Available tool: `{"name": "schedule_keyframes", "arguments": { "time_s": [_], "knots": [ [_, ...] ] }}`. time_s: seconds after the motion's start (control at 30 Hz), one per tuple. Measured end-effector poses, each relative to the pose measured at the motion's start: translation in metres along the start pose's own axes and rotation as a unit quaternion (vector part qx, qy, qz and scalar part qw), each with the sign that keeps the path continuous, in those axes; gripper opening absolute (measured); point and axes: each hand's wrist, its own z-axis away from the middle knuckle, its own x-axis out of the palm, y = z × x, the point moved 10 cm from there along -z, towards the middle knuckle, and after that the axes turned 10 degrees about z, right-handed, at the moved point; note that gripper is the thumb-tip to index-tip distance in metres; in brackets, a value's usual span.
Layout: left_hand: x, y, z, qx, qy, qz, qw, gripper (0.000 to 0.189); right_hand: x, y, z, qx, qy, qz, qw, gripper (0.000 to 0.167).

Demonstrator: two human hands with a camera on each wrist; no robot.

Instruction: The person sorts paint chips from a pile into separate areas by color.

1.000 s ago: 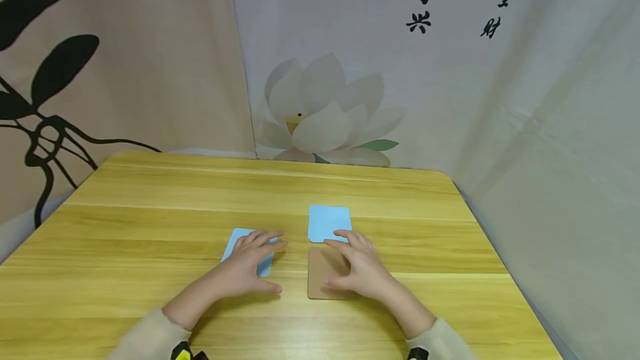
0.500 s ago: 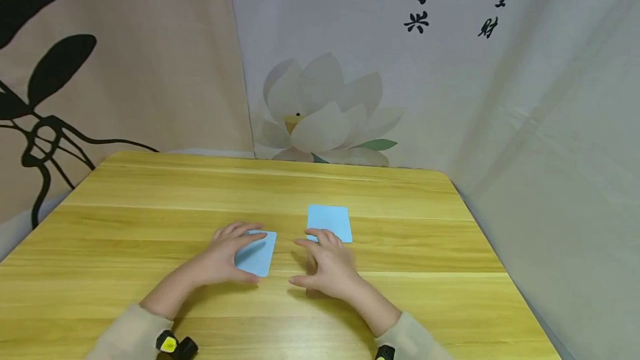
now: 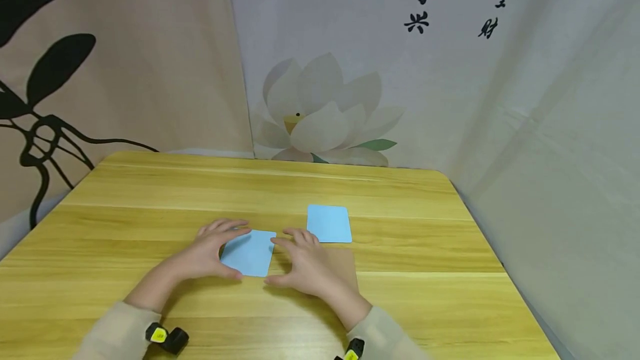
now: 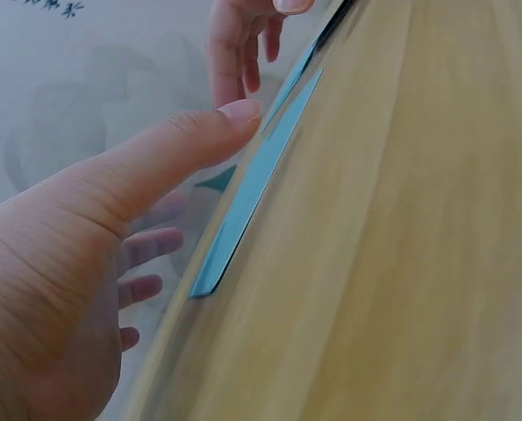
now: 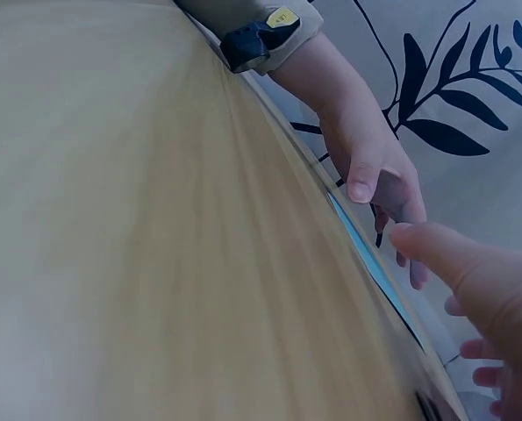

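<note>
A light blue square card with rounded corners lies on the table between my two hands. At its left side is my left hand, fingers and thumb spread apart. My right hand hovers by the card's right edge, thumb and fingers likewise spread and holding nothing. Partly covered by the right hand and wrist is a brown square card. Just beyond the brown one lies a second blue card. In the left wrist view, the left thumb appears close to the near blue card; contact cannot be told.
The wooden table extends on all sides of the cards. Behind it hangs a pale cloth backdrop printed with a lotus, dark leaves and characters. Black devices with yellow labels are strapped at both sleeves.
Both hands have shifted left. The left hand has uncovered most of the near blue card, and the right has passed from over the brown card to that blue card's right edge.
</note>
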Motion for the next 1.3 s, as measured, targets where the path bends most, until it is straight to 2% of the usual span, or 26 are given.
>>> {"name": "schedule_keyframes", "arguments": {
  "time_s": [0.47,0.73,1.3],
  "knots": [
    [-0.006,-0.02,0.009,-0.021,-0.025,0.013,0.9994,0.101,0.02,-0.007,-0.022,0.005,-0.037,0.02,0.9991,0.086],
    [-0.007,-0.023,0.01,-0.021,-0.029,0.015,0.9992,0.094,0.025,-0.006,-0.024,0.01,-0.059,0.029,0.9978,0.085],
    [-0.008,-0.023,0.011,-0.02,-0.026,0.036,0.9988,0.089,0.027,-0.006,-0.026,0.014,-0.051,0.026,0.9983,0.081]
  ]
}}
